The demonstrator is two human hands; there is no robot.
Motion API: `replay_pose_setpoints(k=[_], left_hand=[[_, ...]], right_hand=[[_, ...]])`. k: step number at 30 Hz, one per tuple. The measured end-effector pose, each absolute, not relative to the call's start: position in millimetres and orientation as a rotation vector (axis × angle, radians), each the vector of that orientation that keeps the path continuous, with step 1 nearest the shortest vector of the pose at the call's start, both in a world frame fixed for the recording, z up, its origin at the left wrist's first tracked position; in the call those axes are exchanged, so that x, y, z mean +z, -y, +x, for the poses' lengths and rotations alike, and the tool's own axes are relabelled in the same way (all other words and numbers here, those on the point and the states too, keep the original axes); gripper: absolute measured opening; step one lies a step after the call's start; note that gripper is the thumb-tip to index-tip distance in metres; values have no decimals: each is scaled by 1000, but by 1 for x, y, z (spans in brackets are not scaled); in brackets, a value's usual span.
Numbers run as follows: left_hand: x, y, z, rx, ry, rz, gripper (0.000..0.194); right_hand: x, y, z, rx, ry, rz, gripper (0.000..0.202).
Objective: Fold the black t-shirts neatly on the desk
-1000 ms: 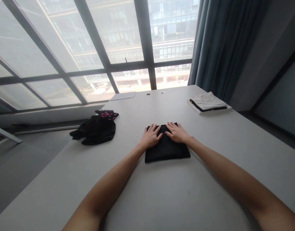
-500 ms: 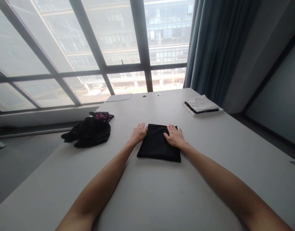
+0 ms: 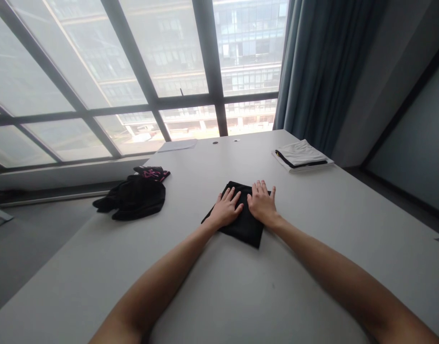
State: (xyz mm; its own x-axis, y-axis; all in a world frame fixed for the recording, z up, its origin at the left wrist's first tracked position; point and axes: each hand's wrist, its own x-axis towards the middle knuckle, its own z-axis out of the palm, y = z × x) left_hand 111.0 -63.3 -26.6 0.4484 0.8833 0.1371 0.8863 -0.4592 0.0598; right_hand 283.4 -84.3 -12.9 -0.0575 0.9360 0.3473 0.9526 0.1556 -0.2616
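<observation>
A folded black cloth (image 3: 245, 227), perhaps a garment, lies flat on the white table (image 3: 219, 291), turned at a slant. My left hand (image 3: 226, 208) rests palm down on its left part with the fingers spread. On its right part lies my right hand (image 3: 262, 203), also flat, fingers stretched out and thumb pointing inward. The hands are close together but apart, and they cover much of the cloth's upper surface. What kind of garment it is, I cannot tell.
At the left table edge lies a crumpled black garment (image 3: 137, 196) with a pink pattern. A folded white and black cloth stack (image 3: 301, 155) sits at the far right. White paper (image 3: 177, 145) lies near the window. A blue curtain (image 3: 309, 71) hangs behind.
My left hand has moved right, from the cloth's left edge onto its top. The cloth has turned clockwise, its near right corner now pointing toward me. My right hand stays on its right part.
</observation>
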Motion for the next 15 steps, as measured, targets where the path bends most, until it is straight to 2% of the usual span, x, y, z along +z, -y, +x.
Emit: replay_pose_setpoints(k=[4,8,15], left_hand=[[-18,55,101,-204,1502,-2789,61],[-12,51,94,-199,1406,-2886,60],[-2,70,108,-268,1546,-2761,58]], right_hand=[[-12,79,288,-6,2237,-1553,57],[-23,76,288,138,2286,-1704,63],[-26,81,280,124,2206,-1806,63]])
